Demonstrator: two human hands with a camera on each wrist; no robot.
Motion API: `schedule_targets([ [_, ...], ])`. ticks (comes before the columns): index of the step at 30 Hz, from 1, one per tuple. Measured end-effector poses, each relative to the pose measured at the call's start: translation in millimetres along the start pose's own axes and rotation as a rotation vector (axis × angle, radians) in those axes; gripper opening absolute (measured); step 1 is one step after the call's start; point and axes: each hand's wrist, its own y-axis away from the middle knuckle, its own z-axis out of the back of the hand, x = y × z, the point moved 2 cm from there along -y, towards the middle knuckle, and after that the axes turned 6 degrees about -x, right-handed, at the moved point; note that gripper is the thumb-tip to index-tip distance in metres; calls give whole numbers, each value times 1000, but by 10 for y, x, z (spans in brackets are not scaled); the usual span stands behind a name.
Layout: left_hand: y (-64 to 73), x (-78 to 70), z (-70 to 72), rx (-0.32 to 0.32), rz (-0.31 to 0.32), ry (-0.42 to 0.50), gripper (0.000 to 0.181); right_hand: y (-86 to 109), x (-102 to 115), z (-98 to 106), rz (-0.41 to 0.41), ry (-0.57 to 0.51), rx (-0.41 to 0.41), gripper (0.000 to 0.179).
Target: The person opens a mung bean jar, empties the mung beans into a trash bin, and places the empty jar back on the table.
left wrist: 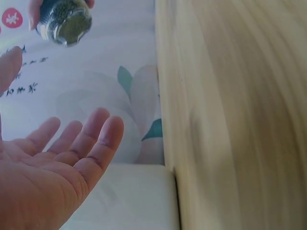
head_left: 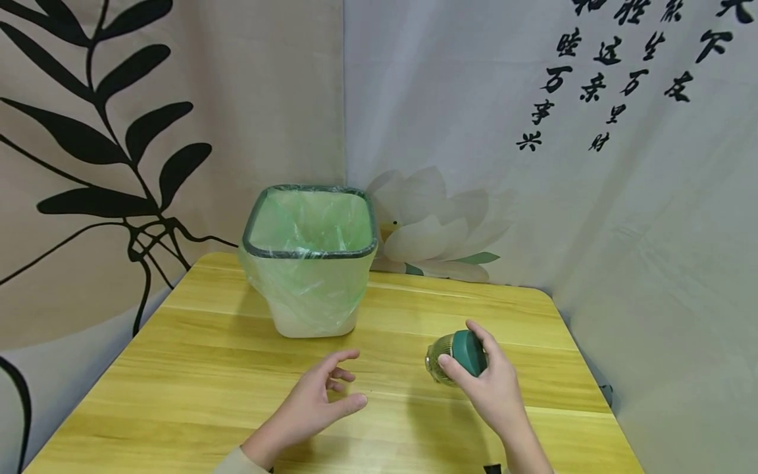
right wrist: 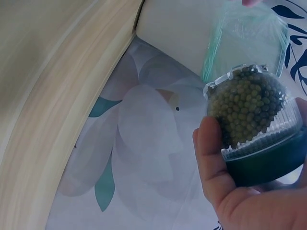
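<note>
A small clear jar (head_left: 441, 359) with a ribbed wall and a dark green lid (head_left: 470, 353) is held in my right hand (head_left: 494, 382). Thumb and fingers grip it around the lid end, and the jar lies tipped sideways with its base to the left. Small round green beans, like mung beans, fill it in the right wrist view (right wrist: 247, 108). To the left, my left hand (head_left: 316, 398) hovers over the table with relaxed, slightly bent fingers and nothing in it. Its palm and spread fingers (left wrist: 93, 143) show in the left wrist view, below the jar (left wrist: 69, 24).
A pale bin (head_left: 316, 316) lined with a thin green plastic bag stands at the back left of the wooden table (head_left: 195, 375), its dark rim (head_left: 302, 254) facing up. Behind hang printed curtains with a plant (head_left: 97, 201), a flower and black characters.
</note>
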Motion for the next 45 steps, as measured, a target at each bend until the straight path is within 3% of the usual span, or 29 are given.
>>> schedule_targets([
  [5,-58,-75,-68,-14,-69,-46,78,-3,42,-63,19,0,2,81],
  [15,-220,-250,-266,-52,-232,-238,97,-42,107,-238,93,-64,23,81],
  [20,-269,-292,-351,-70,-282,-317,102,-35,164,-321,119,-100,53,80],
  [35,-289,-318,-429,-84,-299,-354,106,18,263,-429,174,-139,103,79],
  [45,-296,-358,-454,-77,-277,-350,108,45,291,-471,150,-134,94,79],
])
